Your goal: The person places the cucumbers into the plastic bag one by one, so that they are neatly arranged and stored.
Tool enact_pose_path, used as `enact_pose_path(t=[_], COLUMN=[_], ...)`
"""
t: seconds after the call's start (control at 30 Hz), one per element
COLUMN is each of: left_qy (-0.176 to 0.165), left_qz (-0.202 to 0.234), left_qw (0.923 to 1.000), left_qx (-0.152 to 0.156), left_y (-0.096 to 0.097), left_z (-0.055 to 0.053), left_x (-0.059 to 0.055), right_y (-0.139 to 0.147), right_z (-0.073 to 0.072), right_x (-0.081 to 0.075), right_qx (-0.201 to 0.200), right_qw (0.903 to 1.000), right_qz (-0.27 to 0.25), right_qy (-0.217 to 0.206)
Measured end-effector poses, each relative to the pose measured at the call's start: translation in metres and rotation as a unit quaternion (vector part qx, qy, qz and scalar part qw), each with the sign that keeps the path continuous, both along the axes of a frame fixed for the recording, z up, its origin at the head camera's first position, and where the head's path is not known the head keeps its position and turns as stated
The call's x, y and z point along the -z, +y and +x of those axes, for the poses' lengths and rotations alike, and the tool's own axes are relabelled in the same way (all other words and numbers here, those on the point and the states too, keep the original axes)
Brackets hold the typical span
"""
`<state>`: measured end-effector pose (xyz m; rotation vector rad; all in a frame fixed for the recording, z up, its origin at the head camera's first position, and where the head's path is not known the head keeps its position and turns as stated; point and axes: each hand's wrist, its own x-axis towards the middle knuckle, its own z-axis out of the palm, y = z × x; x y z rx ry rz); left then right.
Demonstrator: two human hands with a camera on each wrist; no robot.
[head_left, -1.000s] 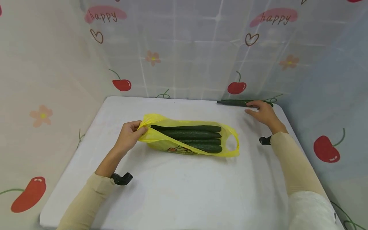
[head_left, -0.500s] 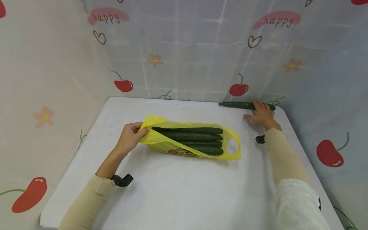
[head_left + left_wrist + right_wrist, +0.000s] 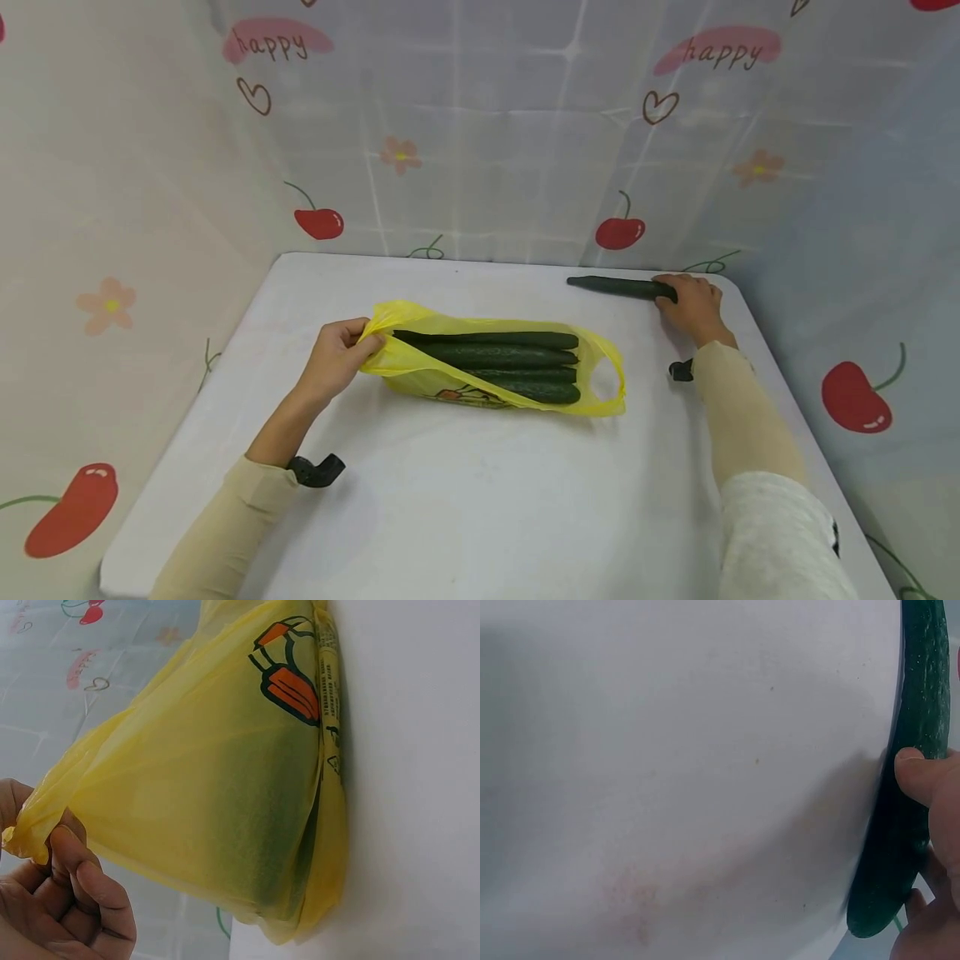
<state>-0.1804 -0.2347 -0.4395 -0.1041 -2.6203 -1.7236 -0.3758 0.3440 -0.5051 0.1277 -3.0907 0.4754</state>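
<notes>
A yellow plastic bag (image 3: 431, 382) lies on its side mid-table with several dark green cucumbers (image 3: 510, 357) inside, seen through its open mouth. My left hand (image 3: 335, 354) pinches the upper left edge of the bag between thumb and fingers, lifting that edge; the left wrist view shows the pinched film (image 3: 34, 832) bunched at the fingertips. At the far right corner my right hand (image 3: 693, 307) grips one end of a single cucumber (image 3: 615, 287). In the right wrist view the thumb lies across that cucumber (image 3: 922, 697), and the other fingers are mostly behind it.
A white table (image 3: 465, 500) carries everything, its back edge against a hanging printed curtain (image 3: 487, 167). Curtains also flank it left and right. The bag's looped handle (image 3: 617, 375) points right. A black wrist camera (image 3: 317, 472) juts from the left wrist.
My right hand has come down onto the cucumber at the back, closed around its right end and drawn it slightly forward from the edge. The left hand and bag have stayed put.
</notes>
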Motion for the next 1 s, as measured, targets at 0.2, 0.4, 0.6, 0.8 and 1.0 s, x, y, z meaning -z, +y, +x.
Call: enact_pose_path(t=[0.2, 0.4, 0.6, 0.8, 1.0], left_qy=[-0.004, -0.012, -0.018, -0.008, -0.007], left_qz=[0.003, 0.002, -0.005, -0.012, -0.011], left_qw=[1.0, 0.9999, 0.9998, 0.9998, 0.9999], left_qx=[0.004, 0.004, 0.008, 0.013, 0.011], left_y=[0.0, -0.001, 0.005, 0.009, 0.004], left_z=[-0.002, -0.003, 0.006, 0.013, 0.004], left_x=[0.002, 0.001, -0.017, -0.03, -0.011], right_y=[0.003, 0.004, 0.006, 0.006, 0.005], right_z=[0.0, 0.003, 0.012, 0.031, 0.055], right_x=[0.001, -0.001, -0.004, -0.02, -0.04], right_qx=[0.006, -0.002, -0.018, -0.057, -0.095], right_qw=[0.9999, 0.9998, 0.999, 0.9961, 0.9893], right_qz=[0.006, -0.015, -0.031, -0.035, -0.028], right_qy=[0.006, 0.014, 0.028, 0.059, 0.108])
